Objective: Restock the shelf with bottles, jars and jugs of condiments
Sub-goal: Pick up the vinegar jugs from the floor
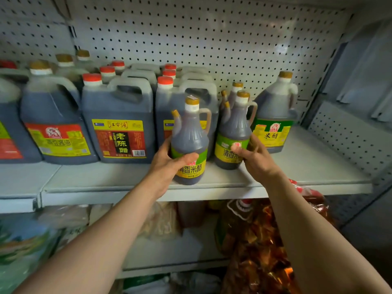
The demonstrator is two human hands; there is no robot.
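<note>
Shelf (307, 166) partly stocked, by the look of it. Landmark for everything below: the square jug with the red-and-black label (118, 122), standing near the middle of the shelf's front row.

Left of that jug: a round-shouldered jug with a red and yellow label (53, 124), more jugs behind and beyond it. Right of it and touching: another square jug (167, 107), with red-capped jugs ranked behind both.

Further right: a small cluster of slim green-labelled bottles, then a larger green-labelled jug (275, 115), then bare shelf out to the end.

Left hand (167, 164) wrapped round the lower body of a green-labelled bottle (188, 143), thumb across the label; bottle at the shelf's front edge, in front of the second square jug, whether resting or just lifted impossible to tell.

Right hand (254, 155) gripping the side of the front bottle of the cluster (233, 136), thumb on its label, base down on the shelf.

Judgement: large jugs mostly done; small bottles only begun, with the bare stretch at the right end left to fill.
</note>
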